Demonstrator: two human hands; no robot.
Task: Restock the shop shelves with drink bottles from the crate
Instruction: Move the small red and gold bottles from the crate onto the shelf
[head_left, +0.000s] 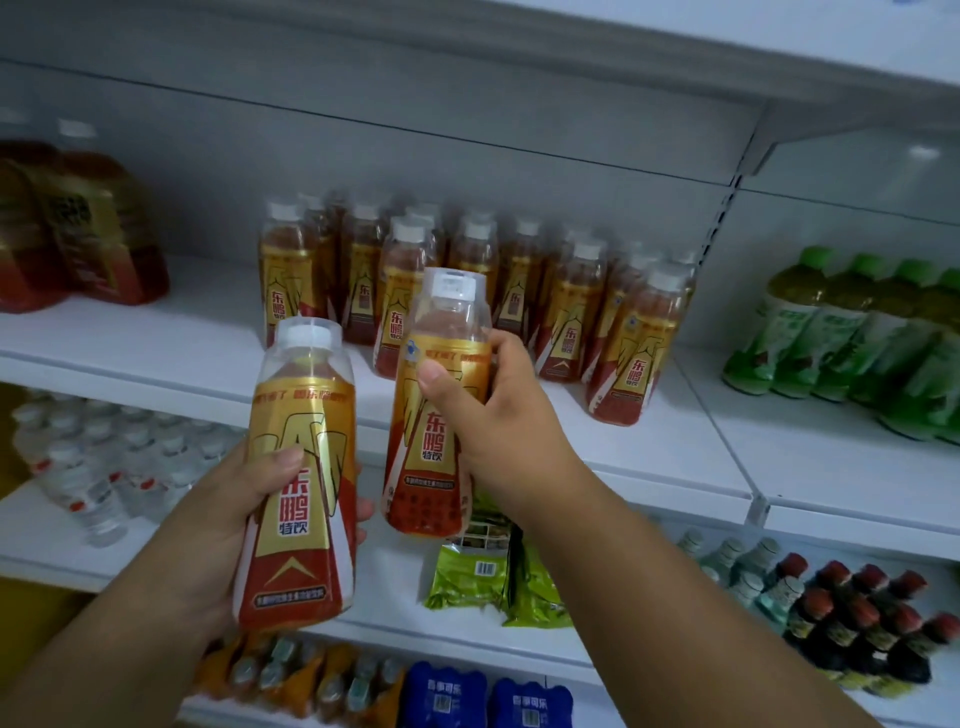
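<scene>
Holding one drink bottle each, the left hand (223, 525) wrapped the near bottle (298, 478); the right hand (498, 415) pinched another (441, 405) before the shelf (208, 338). Nudging the packed, somewhat blurred row (467, 291) might have toppled it.

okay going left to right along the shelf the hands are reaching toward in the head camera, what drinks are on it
Big amber jugs at the far left → a bare stretch of shelf → the cluster of gold-and-red bottles like the two being held → green-capped bottles at the far right.
</scene>
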